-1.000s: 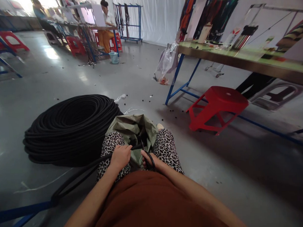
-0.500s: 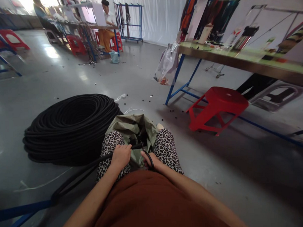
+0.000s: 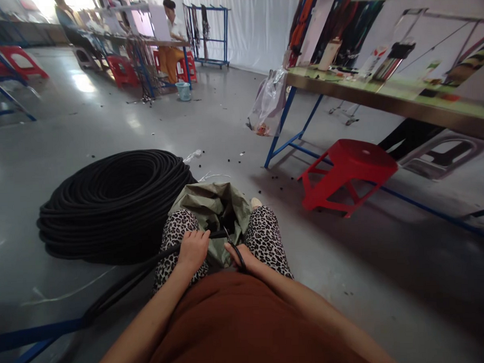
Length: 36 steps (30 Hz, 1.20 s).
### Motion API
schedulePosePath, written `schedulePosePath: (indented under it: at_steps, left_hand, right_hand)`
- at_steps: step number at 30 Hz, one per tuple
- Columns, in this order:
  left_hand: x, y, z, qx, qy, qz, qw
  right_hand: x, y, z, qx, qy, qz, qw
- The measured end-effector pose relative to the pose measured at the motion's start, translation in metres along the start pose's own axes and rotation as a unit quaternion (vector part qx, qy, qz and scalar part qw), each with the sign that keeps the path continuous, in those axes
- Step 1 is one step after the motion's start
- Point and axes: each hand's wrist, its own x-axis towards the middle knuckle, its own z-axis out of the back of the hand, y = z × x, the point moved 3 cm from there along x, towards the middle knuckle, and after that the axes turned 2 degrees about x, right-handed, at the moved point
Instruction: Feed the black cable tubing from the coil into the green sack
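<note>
Gripping the black rope (image 3: 169, 252), the left hand (image 3: 194, 250) is curling tightly round it above the left thigh (image 3: 180, 222), with a short end sticking out toward the right hand (image 3: 247, 257). That hand is holding scissors (image 3: 241, 259), its grip wrapping round the black handles while the blades (image 3: 227, 232) are pointing away from the body, just beside the rope's end; whether they are touching it, I cannot tell. The left grip is sitting close to that end, perhaps to keep the soft rope from bending away. The rope is running back across the thigh to a blue bar (image 3: 36, 335), where two strands are bending; the bar may be guiding them. Between the knees, a green bag (image 3: 198, 196) is standing with its mouth spread and dark stuff lying inside; the legs are probably bracing it. To its left, a big black coil (image 3: 80, 229) is lying flat on the floor (image 3: 329, 295), presumably for stability. Farther off, a red stool (image 3: 362, 151) is standing beside a table (image 3: 342, 89), and a clear plastic bag (image 3: 267, 106) is hanging near its corner. Beyond, a person (image 3: 176, 27) is sitting near a light-blue bucket (image 3: 183, 91).
</note>
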Motion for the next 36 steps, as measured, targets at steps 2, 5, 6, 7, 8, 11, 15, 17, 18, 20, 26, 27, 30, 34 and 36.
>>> schedulePosePath:
  at_steps: [2, 5, 6, 7, 8, 11, 15, 17, 18, 20, 26, 27, 30, 34, 36]
  left_hand:
    - [0.0, 0.0, 0.0, 0.001, 0.004, -0.003, 1.0]
    - [0.0, 0.0, -0.001, 0.001, 0.005, -0.005, 1.0]
    - [0.001, 0.0, -0.001, 0.001, 0.006, -0.004, 1.0]
    - [0.001, 0.0, -0.002, 0.001, 0.007, -0.004, 1.0]
    - [0.001, 0.0, -0.002, 0.001, 0.008, -0.005, 1.0]
    - [0.001, 0.001, -0.003, -0.001, 0.013, -0.005, 1.0]
    - [0.001, 0.001, -0.005, 0.007, 0.013, -0.007, 1.0]
    - [0.001, 0.002, -0.006, 0.013, 0.014, -0.009, 1.0]
    - [0.0, 0.002, -0.006, 0.014, 0.015, -0.009, 1.0]
    - [0.0, 0.002, -0.007, 0.014, 0.018, -0.01, 1.0]
    - [0.001, 0.001, -0.005, 0.024, 0.023, -0.012, 0.999]
    - [0.001, 0.001, -0.005, 0.027, 0.024, -0.013, 0.999]
    - [0.001, 0.001, -0.006, 0.034, 0.027, -0.014, 0.999]
    - [0.001, 0.002, -0.009, 0.033, 0.017, -0.009, 0.999]
    - [0.001, 0.002, -0.009, 0.029, 0.009, -0.006, 1.0]
  right_hand:
    - [0.001, 0.0, 0.001, -0.039, -0.022, -0.011, 0.999]
    - [0.002, -0.002, 0.001, -0.07, -0.023, -0.018, 0.997]
    - [0.003, -0.002, 0.0, -0.079, -0.021, -0.018, 0.996]
    - [0.004, -0.003, 0.0, -0.082, -0.019, -0.015, 0.996]
    - [0.005, -0.004, 0.0, -0.078, -0.016, -0.01, 0.997]
    - [0.008, -0.007, 0.0, -0.062, -0.015, -0.006, 0.998]
    - [0.01, -0.008, 0.0, -0.079, -0.03, -0.02, 0.996]
    - [0.01, -0.007, 0.0, -0.074, -0.028, -0.015, 0.997]
    - [0.011, -0.007, 0.0, -0.072, -0.027, -0.014, 0.997]
    - [0.011, -0.007, 0.0, -0.08, -0.026, -0.015, 0.996]
    - [0.009, -0.006, 0.002, -0.107, -0.031, -0.017, 0.994]
    - [0.009, -0.006, 0.002, -0.104, -0.031, -0.022, 0.994]
    - [0.005, -0.003, 0.002, -0.088, -0.039, -0.044, 0.994]
    - [-0.005, 0.006, 0.003, -0.007, -0.042, -0.065, 0.997]
    - [-0.009, 0.008, 0.002, 0.038, -0.03, -0.071, 0.996]
